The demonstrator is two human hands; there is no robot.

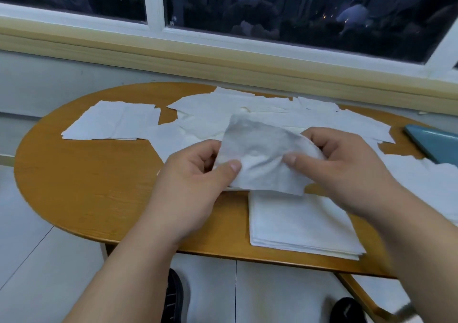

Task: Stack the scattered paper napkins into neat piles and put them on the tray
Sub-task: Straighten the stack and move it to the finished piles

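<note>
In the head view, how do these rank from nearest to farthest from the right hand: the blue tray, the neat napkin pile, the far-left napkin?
1. Neat napkin pile, just below the right hand.
2. Blue tray, farther off to the right.
3. Far-left napkin, far across on the left.

Indoor room: oval wooden table (74,186) under night window (297,12), tiled floor (24,236).

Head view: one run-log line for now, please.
left hand: pinches crumpled white paper napkin | right hand: pinches same napkin | neat white napkin pile: on oval wooden table | blue tray: partly in view
</note>
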